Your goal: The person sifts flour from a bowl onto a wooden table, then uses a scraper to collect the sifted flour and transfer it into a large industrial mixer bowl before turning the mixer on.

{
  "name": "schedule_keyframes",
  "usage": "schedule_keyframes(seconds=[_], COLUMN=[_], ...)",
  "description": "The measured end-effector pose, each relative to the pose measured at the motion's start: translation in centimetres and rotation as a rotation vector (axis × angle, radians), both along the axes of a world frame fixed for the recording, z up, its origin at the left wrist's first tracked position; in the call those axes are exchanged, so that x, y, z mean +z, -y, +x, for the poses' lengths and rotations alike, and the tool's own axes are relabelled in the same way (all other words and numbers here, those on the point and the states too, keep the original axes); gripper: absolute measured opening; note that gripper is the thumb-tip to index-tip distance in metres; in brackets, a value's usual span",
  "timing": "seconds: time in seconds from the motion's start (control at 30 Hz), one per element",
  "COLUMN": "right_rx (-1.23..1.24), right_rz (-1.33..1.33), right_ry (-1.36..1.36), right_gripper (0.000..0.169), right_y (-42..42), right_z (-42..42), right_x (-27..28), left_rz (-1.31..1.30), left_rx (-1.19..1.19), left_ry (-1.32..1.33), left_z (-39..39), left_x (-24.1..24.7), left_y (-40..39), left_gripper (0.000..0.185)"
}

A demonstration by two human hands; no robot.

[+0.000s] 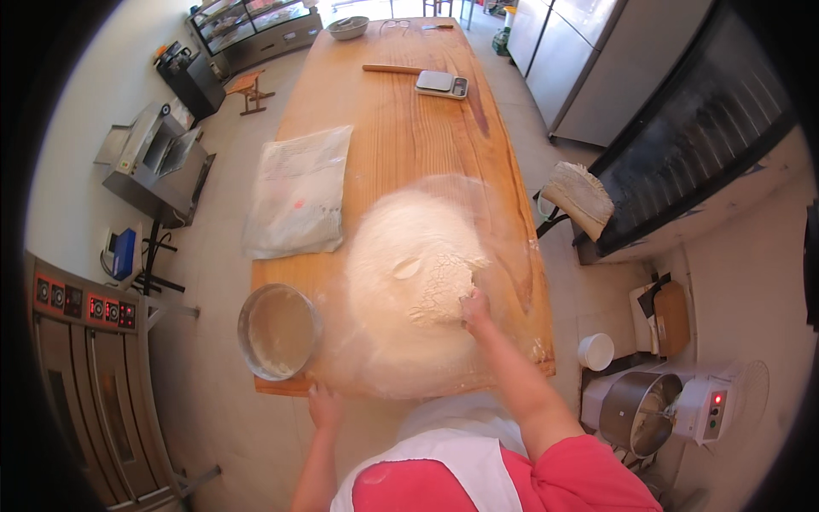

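A broad mound of white flour (409, 256) covers the near part of the wooden table (397, 141). At its right side, my right hand (475, 308) has its fingers curled against a cracked, lumpy patch of flour. A small dark edge shows by these fingers; what it belongs to is unclear. My left hand (325, 404) is at the near table edge, below a round metal bowl or sieve (313, 320) dusted with flour, and nothing shows in it. Left of the mound lies a flat, pale flour sack (297, 192) with print on it.
Farther up the table are a digital scale (437, 82), a rolling pin (391, 68), a bowl (347, 28) and glasses (395, 24). An oven (96, 384) stands left; a dough mixer (640, 413), a white tub (596, 352) and a stool with a folded sack (579, 198) are right.
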State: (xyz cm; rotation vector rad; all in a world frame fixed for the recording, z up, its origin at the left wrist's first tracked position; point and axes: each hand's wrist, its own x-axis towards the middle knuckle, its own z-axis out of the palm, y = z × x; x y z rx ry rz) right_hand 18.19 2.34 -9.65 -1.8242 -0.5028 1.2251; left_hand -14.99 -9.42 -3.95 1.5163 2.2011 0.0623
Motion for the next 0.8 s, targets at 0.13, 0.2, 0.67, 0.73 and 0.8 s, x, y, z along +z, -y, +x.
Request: schedule_keyframes(seconds=[0.13, 0.2, 0.67, 0.73, 0.8], right_rx=[-0.033, -0.025, -0.09, -0.141, -0.244], right_rz=[0.203, 0.125, 0.363, 0.406, 0.504], right_ry=[0.028, 0.007, -0.194, -0.206, -0.276], right_gripper=[0.018, 0.019, 0.027, 0.027, 0.026], right_y=[1.5, 2.3, 11.0, 13.5, 16.2], right_z=[0.7, 0.5, 8.8, 10.2, 10.9], right_x=[0.7, 3.3, 1.1, 1.4, 7.6], left_rz=[0.055, 0.119, 0.419, 0.341, 0.335], left_rx=[-0.007, -0.006, -0.453, -0.555, -0.619], left_ry=[-0.013, 0.032, -0.074, -0.129, -0.075], left_z=[0.0, -0.3, 3.0, 4.4, 6.9], left_x=[-1.2, -1.7, -1.8, -1.5, -0.3], left_y=[0.7, 1.0, -0.8, -1.4, -1.5], left_gripper=[0.047, 0.047, 0.042, 0.046, 0.049])
